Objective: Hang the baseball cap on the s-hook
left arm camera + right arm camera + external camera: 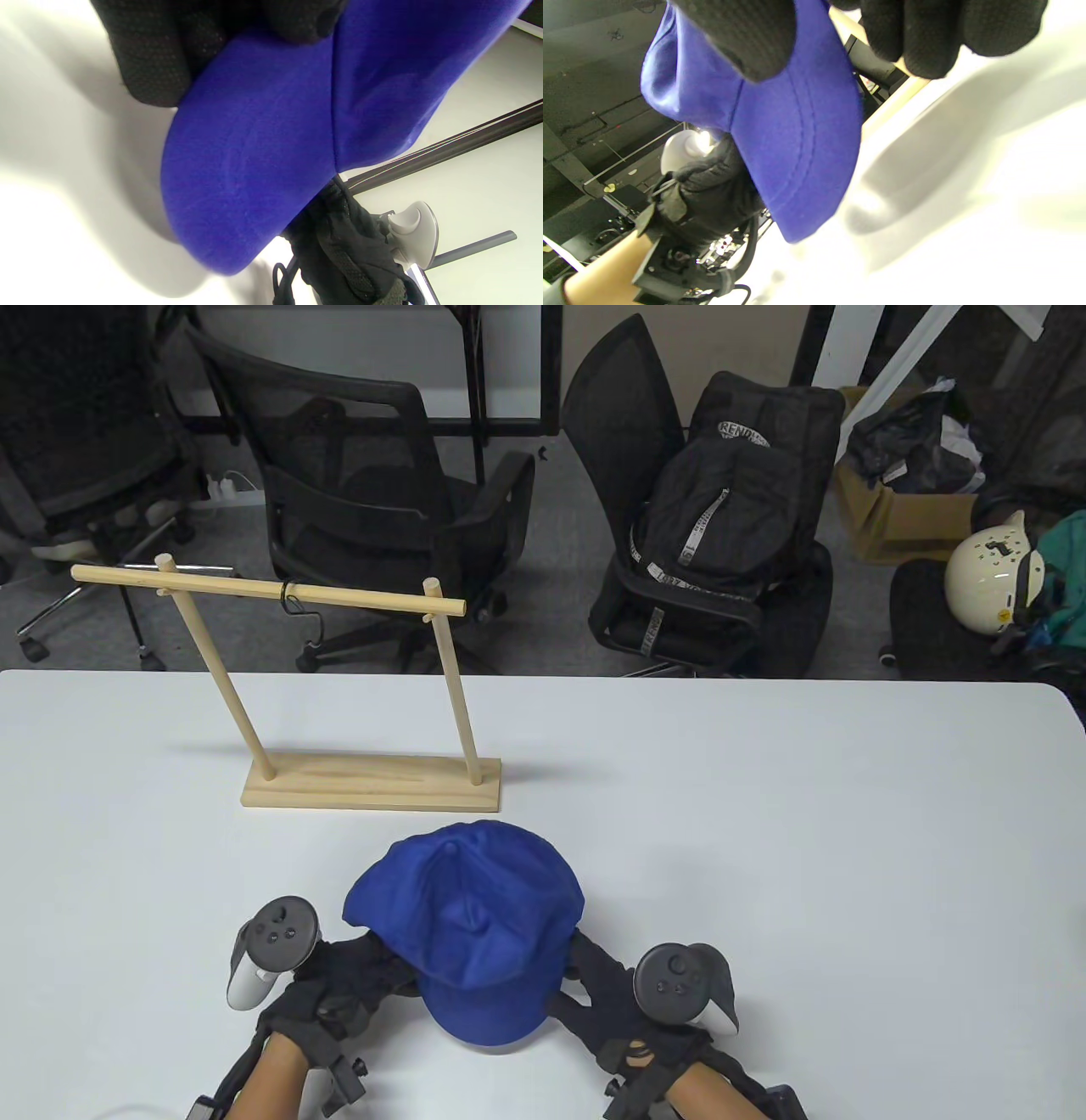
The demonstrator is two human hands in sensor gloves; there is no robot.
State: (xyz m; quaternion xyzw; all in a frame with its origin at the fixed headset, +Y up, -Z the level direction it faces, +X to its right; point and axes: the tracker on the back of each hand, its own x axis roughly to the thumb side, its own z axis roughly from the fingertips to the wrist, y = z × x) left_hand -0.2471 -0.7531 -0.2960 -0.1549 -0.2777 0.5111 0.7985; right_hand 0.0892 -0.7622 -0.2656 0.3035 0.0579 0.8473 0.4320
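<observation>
The blue baseball cap sits at the near desk edge, both hands' fingers clamped on its brim sides. Lifting seems underway; next, carry it far-left to the s-hook on the wooden rack

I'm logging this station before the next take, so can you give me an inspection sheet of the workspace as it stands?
Surface: white table, bare where visible.
Job's things: blue baseball cap lifted off the table near the front edge, brim toward the person; black s-hook hanging on the wooden rack's crossbar, nothing on it.
Clutter: nothing seen on the table.
Hands: left hand and right hand each grip a side of the cap near the brim.
Cables: black leads at both wrists.
Surroundings: office chairs, black backpack, white helmet, cardboard box.
</observation>
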